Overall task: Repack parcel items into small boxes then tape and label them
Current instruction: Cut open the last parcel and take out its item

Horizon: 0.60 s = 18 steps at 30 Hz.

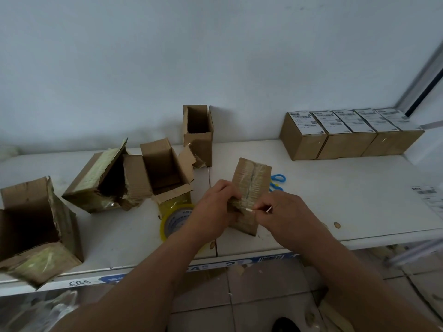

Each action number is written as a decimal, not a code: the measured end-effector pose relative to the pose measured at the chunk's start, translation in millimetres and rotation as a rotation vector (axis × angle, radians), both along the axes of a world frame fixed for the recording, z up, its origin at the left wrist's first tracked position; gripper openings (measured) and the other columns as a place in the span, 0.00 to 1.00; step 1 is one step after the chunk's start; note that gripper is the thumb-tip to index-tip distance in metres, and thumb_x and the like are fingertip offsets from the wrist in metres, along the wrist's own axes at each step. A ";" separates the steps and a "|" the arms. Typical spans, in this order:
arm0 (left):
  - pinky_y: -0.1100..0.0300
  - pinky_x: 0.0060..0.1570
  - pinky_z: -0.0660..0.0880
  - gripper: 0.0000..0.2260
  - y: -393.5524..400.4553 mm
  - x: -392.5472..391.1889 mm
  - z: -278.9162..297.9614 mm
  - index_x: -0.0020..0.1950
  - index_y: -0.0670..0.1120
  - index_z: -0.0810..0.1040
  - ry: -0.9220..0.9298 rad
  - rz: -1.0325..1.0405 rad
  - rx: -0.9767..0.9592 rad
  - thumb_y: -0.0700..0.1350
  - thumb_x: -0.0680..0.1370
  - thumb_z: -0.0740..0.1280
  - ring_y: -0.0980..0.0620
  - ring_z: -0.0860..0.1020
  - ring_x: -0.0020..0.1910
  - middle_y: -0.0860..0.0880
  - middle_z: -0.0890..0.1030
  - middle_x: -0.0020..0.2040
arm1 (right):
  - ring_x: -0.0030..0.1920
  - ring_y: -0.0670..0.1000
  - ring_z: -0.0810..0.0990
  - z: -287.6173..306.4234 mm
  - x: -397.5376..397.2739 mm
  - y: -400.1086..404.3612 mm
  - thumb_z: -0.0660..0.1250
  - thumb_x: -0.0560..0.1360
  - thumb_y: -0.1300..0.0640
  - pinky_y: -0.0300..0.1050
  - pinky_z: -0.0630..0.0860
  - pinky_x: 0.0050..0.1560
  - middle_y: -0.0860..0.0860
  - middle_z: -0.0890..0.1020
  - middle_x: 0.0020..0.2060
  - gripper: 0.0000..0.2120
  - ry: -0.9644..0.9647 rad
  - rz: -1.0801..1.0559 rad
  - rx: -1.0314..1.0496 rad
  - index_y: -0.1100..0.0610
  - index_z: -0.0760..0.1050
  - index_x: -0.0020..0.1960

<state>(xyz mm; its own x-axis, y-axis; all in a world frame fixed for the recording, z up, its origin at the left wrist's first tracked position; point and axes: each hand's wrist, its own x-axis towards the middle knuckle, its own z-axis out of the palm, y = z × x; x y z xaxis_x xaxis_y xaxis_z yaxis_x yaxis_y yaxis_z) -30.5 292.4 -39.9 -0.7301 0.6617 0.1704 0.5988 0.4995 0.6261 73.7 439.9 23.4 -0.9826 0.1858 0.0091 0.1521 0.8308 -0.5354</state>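
A small brown box [251,180], wrapped in clear tape, stands tilted on the white table [335,200] in front of me. My left hand [213,209] grips its near left edge. My right hand [280,214] pinches a strip of tape at the box's near end, and a small white object shows between its fingers. A yellow tape roll [175,219] lies flat on the table, partly hidden under my left wrist. Blue and yellow scissors [276,182] lie just behind the box.
Several opened, torn cartons [36,226] [103,180] [165,168] stand on the table's left half, and a tall open one [199,133] by the wall. Several sealed, labelled boxes [347,135] line the back right. Loose labels [429,195] lie at the right edge.
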 end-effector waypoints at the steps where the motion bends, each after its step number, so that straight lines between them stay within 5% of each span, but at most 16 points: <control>1: 0.60 0.56 0.75 0.18 -0.1 -0.1 0.1 0.58 0.51 0.75 0.001 -0.001 0.000 0.43 0.71 0.75 0.57 0.72 0.56 0.60 0.67 0.57 | 0.40 0.45 0.77 0.3 0.5 1.4 0.64 0.78 0.55 0.33 0.71 0.37 0.49 0.80 0.42 0.08 -0.012 0.001 0.006 0.55 0.81 0.50; 10: 0.65 0.56 0.74 0.16 0.2 -0.7 1.9 0.56 0.53 0.74 -0.029 -0.001 -0.011 0.44 0.72 0.75 0.59 0.72 0.55 0.61 0.66 0.57 | 0.38 0.44 0.77 6.2 9.7 16.2 0.64 0.79 0.55 0.27 0.70 0.35 0.41 0.78 0.38 0.07 -0.113 -0.006 0.015 0.47 0.76 0.43; 18: 0.68 0.54 0.73 0.15 0.3 1.7 2.7 0.57 0.51 0.75 -0.021 0.003 0.024 0.43 0.72 0.74 0.59 0.72 0.55 0.60 0.67 0.58 | 0.41 0.47 0.78 7.6 -5.4 0.4 0.63 0.78 0.55 0.34 0.73 0.39 0.48 0.81 0.42 0.07 -0.061 0.038 0.006 0.54 0.80 0.47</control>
